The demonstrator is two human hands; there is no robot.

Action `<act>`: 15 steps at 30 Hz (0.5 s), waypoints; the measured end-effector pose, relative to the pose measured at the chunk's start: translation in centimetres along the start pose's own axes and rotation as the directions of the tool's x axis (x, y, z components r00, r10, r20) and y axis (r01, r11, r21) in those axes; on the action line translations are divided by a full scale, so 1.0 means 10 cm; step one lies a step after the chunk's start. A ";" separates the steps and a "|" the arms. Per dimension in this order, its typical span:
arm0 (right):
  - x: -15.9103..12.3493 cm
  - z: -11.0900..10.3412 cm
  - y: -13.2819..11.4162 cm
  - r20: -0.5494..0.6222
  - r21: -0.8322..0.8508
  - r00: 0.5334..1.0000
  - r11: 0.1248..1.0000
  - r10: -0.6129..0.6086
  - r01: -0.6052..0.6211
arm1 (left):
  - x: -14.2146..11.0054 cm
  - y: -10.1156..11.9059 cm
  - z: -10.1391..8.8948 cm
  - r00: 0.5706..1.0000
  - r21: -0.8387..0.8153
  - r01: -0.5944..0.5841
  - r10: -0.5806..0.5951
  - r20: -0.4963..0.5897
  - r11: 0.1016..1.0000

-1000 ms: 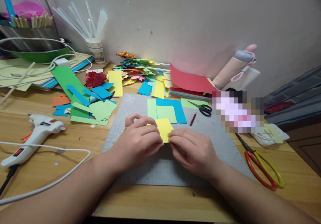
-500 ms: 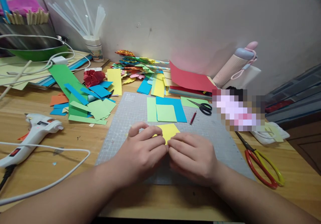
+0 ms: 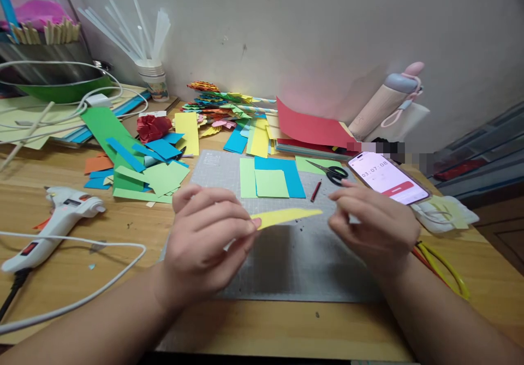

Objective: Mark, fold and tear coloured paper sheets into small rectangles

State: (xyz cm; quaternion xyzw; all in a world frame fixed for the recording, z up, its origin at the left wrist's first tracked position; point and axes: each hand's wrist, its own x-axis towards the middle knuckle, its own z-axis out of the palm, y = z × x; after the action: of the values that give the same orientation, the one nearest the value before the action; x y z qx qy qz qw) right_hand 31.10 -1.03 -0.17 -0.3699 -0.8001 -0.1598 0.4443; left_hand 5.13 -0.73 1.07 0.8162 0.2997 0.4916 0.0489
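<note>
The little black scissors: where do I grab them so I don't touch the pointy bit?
I'd grip the black scissors by their finger loops, coming from the right, because the loops lie at that end and the pointed blades aim left.

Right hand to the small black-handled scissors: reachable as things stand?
Probably yes. The right hand seems empty, fingertips close to the handles of the scissors, and nothing visible lies over them. The yellow paper is in the left hand, off to the side.
</note>
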 end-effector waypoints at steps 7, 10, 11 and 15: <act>0.06 0.09 -0.23 0.578 0.613 0.582 0.166 0.572 -0.772 | -0.04 -0.13 0.18 0.567 -0.496 0.815 -0.583 0.582 0.298; 0.07 0.14 -0.36 0.762 0.455 0.392 0.004 0.516 -0.890 | -0.05 -0.16 0.24 0.471 -0.384 0.881 -0.600 0.646 0.277; 0.06 0.16 -0.39 0.781 0.406 0.350 0.006 0.517 -0.914 | -0.05 -0.17 0.25 0.474 -0.352 0.880 -0.597 0.647 0.318; 0.03 0.26 -0.45 0.852 0.295 0.272 0.019 0.448 -0.955 | -0.04 -0.17 0.26 0.547 -0.241 0.811 -0.547 0.634 0.533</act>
State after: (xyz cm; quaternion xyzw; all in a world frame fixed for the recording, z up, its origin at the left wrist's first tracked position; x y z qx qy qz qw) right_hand 26.20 -2.45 -1.05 -0.5139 -0.5243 0.5984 0.3207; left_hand 6.44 1.03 -1.23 0.6735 0.4395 0.2676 0.5306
